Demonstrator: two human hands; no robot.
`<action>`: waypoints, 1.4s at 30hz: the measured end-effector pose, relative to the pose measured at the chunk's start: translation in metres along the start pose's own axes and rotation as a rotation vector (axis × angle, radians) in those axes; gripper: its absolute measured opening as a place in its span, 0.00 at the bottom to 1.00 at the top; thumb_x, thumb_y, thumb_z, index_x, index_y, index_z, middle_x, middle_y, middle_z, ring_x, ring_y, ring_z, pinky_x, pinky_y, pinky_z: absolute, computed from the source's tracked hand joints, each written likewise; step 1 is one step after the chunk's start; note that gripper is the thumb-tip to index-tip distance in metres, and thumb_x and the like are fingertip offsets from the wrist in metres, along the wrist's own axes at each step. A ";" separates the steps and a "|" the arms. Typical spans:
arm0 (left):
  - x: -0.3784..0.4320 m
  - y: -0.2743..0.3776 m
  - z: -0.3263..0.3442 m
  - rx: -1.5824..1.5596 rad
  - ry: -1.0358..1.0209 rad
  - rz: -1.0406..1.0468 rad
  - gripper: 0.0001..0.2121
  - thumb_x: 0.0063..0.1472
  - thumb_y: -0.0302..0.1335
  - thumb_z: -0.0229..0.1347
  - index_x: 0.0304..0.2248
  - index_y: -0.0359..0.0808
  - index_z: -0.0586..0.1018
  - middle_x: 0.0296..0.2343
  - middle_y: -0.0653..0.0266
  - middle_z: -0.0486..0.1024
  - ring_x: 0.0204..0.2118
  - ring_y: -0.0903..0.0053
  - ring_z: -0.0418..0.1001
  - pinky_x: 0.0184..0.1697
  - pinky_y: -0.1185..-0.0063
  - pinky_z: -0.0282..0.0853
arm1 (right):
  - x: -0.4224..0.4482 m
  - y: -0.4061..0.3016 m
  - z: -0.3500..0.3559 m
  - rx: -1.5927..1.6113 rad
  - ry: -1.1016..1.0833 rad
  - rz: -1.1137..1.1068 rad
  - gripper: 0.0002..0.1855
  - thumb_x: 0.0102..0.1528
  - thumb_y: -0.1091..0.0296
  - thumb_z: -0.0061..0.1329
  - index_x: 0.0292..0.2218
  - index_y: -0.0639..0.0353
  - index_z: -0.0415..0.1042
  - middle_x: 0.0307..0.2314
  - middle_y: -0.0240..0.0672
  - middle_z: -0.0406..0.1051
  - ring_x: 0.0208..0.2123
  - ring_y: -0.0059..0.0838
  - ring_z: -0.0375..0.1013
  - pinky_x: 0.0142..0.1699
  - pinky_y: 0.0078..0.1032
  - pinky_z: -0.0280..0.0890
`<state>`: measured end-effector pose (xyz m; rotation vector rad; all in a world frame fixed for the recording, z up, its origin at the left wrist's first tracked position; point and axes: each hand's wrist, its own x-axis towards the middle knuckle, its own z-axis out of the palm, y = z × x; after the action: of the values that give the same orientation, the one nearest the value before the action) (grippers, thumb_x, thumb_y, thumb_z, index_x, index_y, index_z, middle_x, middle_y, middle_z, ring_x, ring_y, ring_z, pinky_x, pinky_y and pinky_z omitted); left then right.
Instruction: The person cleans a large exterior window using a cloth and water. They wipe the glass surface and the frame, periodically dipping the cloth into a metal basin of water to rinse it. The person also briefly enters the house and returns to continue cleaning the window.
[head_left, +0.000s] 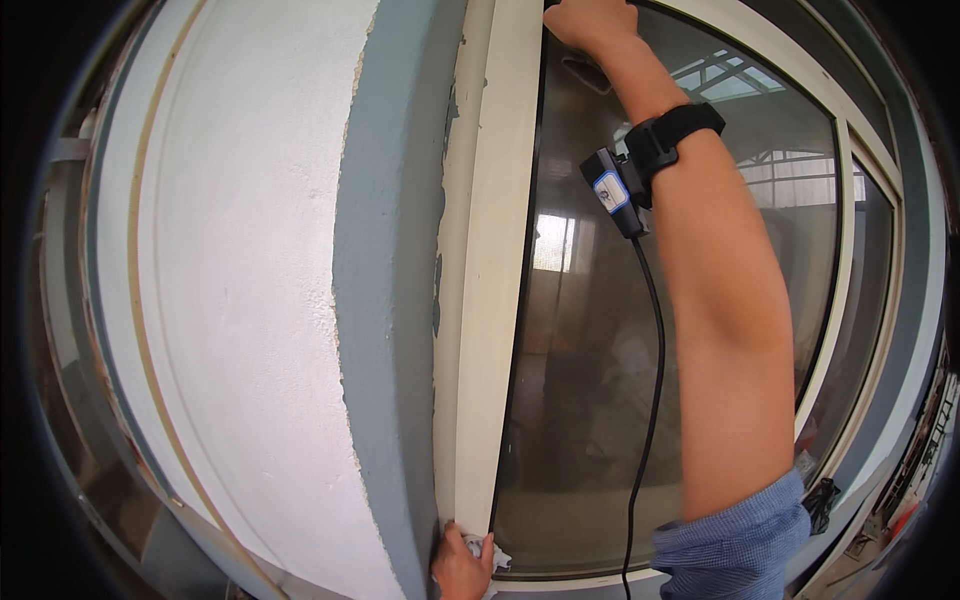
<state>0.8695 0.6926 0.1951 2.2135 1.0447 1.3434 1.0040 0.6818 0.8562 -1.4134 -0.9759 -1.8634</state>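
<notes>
At the lower corner of the window, my left hand (459, 564) grips a crumpled whitish cloth or paper (487, 553) against the cream frame (491, 300). High up, my right hand (589, 22) is curled at the upper edge of the dark glass pane (585, 420), close to the frame. The top of the picture cuts it off, so whether it holds anything is unclear. A black strap (686, 131) on my right wrist carries a small device (613, 193) with a label. From it a black cable (654, 360) hangs in front of the glass.
Left of the frame runs a blue-grey painted wall edge (382, 247) with chipped paint, then a white wall (255, 262). A second window panel (862, 300) stands at the right. Below it lies a black plastic bag (823, 504). The glass reflects a roof structure.
</notes>
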 end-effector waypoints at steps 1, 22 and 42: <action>0.000 0.001 -0.001 -0.015 -0.007 0.003 0.34 0.54 0.39 0.64 0.50 0.24 0.61 0.30 0.43 0.75 0.33 0.46 0.74 0.35 0.59 0.70 | 0.003 0.003 -0.006 0.038 -0.037 0.010 0.20 0.52 0.63 0.44 0.46 0.47 0.78 0.48 0.47 0.63 0.52 0.51 0.63 0.53 0.48 0.64; -0.006 0.012 0.006 0.013 0.110 0.028 0.30 0.56 0.37 0.61 0.50 0.26 0.62 0.31 0.40 0.74 0.34 0.44 0.73 0.36 0.60 0.69 | -0.242 -0.010 -0.055 0.138 0.106 -0.363 0.28 0.43 0.62 0.54 0.48 0.56 0.73 0.47 0.37 0.63 0.50 0.40 0.59 0.47 0.39 0.58; -0.007 0.016 0.004 -0.025 0.096 -0.021 0.32 0.56 0.34 0.62 0.54 0.27 0.60 0.33 0.37 0.74 0.37 0.41 0.72 0.40 0.59 0.67 | -0.183 0.266 -0.070 -0.351 0.247 0.627 0.26 0.57 0.55 0.40 0.54 0.56 0.65 0.56 0.53 0.55 0.55 0.53 0.54 0.58 0.48 0.50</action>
<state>0.8771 0.6772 0.1988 2.1328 1.0759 1.4586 1.2299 0.4818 0.7200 -1.4206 -0.0552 -1.7020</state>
